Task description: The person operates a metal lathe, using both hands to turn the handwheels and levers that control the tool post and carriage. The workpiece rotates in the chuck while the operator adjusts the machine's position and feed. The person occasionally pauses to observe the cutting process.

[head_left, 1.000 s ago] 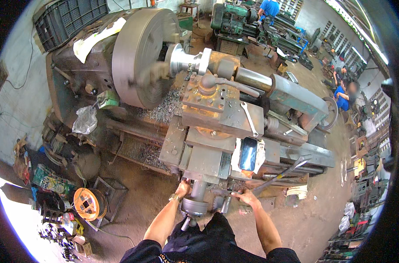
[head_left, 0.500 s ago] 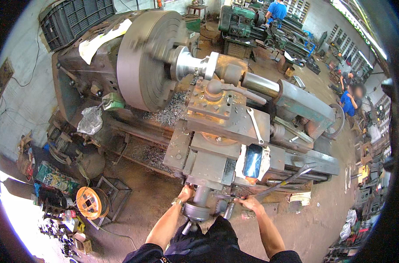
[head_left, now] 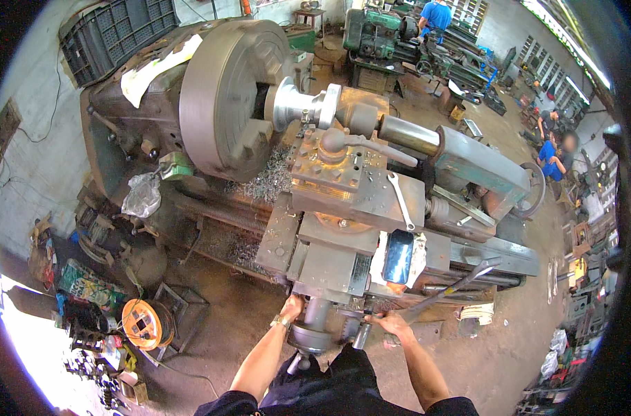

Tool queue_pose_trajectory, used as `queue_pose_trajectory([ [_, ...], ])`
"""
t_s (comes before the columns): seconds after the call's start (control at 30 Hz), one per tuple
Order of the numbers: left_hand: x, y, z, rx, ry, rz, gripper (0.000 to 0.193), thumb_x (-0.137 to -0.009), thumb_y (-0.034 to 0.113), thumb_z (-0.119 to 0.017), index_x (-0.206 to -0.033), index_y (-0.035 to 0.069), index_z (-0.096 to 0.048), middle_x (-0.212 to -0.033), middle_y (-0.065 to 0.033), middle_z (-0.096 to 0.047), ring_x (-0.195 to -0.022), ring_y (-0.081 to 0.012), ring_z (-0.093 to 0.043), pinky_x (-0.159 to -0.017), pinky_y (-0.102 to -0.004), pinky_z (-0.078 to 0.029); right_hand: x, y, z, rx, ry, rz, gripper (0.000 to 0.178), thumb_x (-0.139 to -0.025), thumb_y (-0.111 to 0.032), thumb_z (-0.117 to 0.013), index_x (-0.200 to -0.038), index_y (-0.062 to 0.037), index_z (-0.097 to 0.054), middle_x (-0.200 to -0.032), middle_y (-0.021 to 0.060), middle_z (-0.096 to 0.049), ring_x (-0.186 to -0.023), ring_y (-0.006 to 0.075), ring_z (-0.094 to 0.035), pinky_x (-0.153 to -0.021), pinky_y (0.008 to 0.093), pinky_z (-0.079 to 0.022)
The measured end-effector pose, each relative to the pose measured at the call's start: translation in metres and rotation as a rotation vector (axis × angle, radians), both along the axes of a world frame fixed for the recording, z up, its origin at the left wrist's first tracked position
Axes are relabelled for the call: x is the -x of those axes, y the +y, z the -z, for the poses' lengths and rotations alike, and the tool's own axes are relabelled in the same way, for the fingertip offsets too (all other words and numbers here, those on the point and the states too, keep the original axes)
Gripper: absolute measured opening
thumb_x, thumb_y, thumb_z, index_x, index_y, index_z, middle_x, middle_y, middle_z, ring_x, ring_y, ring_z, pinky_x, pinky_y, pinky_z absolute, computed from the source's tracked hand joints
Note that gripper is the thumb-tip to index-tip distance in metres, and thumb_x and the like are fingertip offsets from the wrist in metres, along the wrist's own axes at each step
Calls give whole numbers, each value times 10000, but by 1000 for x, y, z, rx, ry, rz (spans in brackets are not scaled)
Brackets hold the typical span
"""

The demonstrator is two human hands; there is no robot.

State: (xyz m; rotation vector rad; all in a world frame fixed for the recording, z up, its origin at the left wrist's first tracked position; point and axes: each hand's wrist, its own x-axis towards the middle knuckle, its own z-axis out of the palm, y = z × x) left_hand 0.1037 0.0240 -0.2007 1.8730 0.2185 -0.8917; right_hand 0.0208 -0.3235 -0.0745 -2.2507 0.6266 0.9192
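Note:
Low at the front of a large metal lathe, my left hand (head_left: 292,309) is closed beside the shaft of the cross-slide handwheel (head_left: 310,337). Whatever its fingers hold is hidden there. My right hand (head_left: 393,323) grips a short metal lever (head_left: 361,315) on the carriage front, right of the handwheel. Beyond my hands, the tool post (head_left: 335,145) stands on the slide. Its cutting tool is close to a shiny turned metal workpiece (head_left: 295,105), set between the big round chuck (head_left: 225,104) and the tailstock (head_left: 478,159). The chuck's face is blurred by rotation.
A wrench (head_left: 401,201) and a phone (head_left: 399,256) on a pale cloth lie on the carriage. A long bar (head_left: 461,281) slants up right of my right hand. Metal chips (head_left: 268,177) are piled below the chuck. An orange cable reel (head_left: 142,324) stands left. Other people (head_left: 437,17) are far off.
The chuck has turned, and its jaws show at a different angle. My view has shifted slightly. Both hands stay at nearly the same places on the carriage front.

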Motion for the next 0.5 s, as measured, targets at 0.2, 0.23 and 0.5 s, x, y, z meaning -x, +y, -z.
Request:
queue_pose_trajectory([
  [0.2, 7, 1, -17, 84, -191, -70, 396, -994, 309, -506, -1176, -28, -605, -942, -212, -686, -883, -253, -672, -727, -359, -535, -18, 14, -27, -9, 44, -111, 1025, -629, -841, -668, -1200, 10, -658, -1222, 269, -648, -1195, 399, -600, -1022, 441, -464],
  [0.23, 6, 1, -15, 72, -224, -60, 413, -995, 327, -512, -1181, -31, -600, -951, -206, -694, -889, -246, -675, -740, -361, -535, -22, 19, -27, 5, 67, -136, 1012, -641, -821, -681, -1275, -34, -624, -1265, 255, -631, -1232, 389, -579, -1037, 442, -457],
  [0.5, 39, 22, -109, -34, -115, -299, 578, -989, 466, -567, -1224, -63, -574, -1144, -194, -662, -1122, -264, -599, -988, -349, -440, -18, 15, -10, 79, 32, -177, 884, -683, -763, -717, -1228, -69, -676, -1159, 220, -694, -1114, 359, -659, -949, 438, -518],
])
